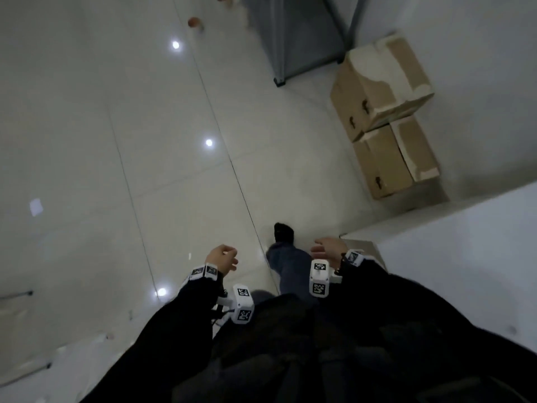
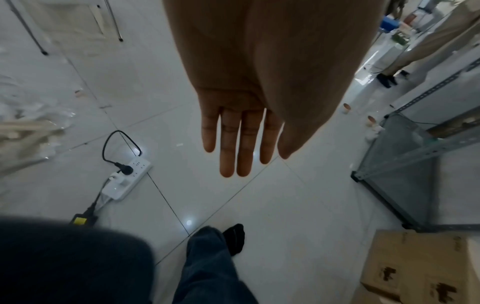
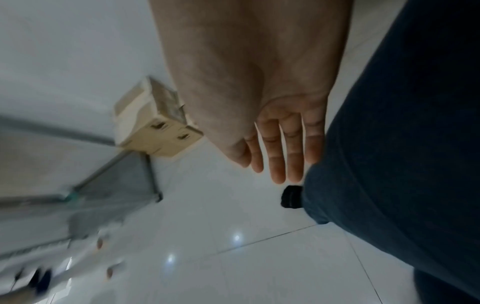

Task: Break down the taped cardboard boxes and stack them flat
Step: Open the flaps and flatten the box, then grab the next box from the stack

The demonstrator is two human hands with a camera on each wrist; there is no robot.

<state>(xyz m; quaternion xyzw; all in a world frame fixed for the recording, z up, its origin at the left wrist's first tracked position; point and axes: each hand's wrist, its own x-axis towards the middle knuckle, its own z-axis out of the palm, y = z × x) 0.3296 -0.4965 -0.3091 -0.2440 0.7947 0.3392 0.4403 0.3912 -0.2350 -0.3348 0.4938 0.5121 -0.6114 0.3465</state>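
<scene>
Brown cardboard boxes sit in the far right corner against the wall: an upper box (image 1: 383,82) with whitish tape patches rests on top of a lower box (image 1: 392,161). The stack also shows in the right wrist view (image 3: 153,121), and a box corner (image 2: 426,267) in the left wrist view. My left hand (image 1: 222,257) hangs low in front of me, holding nothing, its fingers (image 2: 236,144) straight and together. My right hand (image 1: 328,248) hangs beside my leg, its fingers (image 3: 283,148) relaxed and empty. Both hands are well short of the boxes.
A grey metal shelf frame (image 1: 293,39) stands left of the boxes. A white wall ledge (image 1: 465,242) runs along my right. A white power strip (image 2: 127,179) with black cables lies on the glossy tile floor to my left. Small brown cups (image 1: 194,22) stand far ahead.
</scene>
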